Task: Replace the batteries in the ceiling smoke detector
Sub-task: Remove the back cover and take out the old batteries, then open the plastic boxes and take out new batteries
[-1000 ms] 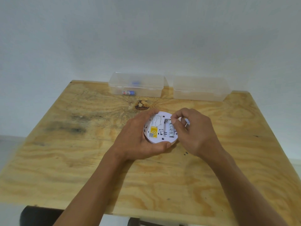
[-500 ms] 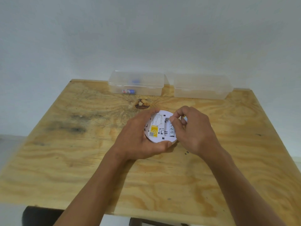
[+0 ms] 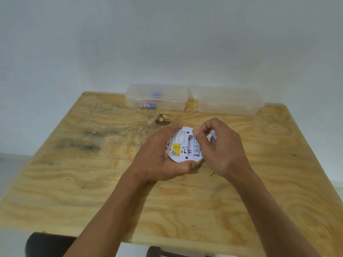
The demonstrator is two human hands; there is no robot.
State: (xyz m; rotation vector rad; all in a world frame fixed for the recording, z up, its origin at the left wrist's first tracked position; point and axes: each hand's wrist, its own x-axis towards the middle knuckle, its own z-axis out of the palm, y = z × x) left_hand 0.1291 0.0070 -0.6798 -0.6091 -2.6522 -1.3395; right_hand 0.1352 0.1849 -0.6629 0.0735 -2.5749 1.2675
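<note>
The round white smoke detector (image 3: 181, 145) lies back-side up at the table's middle, showing a yellow label and an open battery slot with one battery (image 3: 196, 148) in it. My left hand (image 3: 159, 160) wraps its left and near rim, holding it. My right hand (image 3: 220, 147) hovers over its right edge, thumb and forefinger pinched above the slot. A second small battery (image 3: 213, 135) is tucked among those fingers.
Two clear plastic boxes stand at the table's far edge: the left box (image 3: 157, 98) has a battery (image 3: 148, 105) inside, the right box (image 3: 230, 103) looks empty. The plywood table (image 3: 92, 182) has a dark knot (image 3: 163, 120). A dark stool (image 3: 48, 243) sits below the near edge.
My right fingers have shifted slightly up over the slot's top end. The left hand and the detector have stayed put.
</note>
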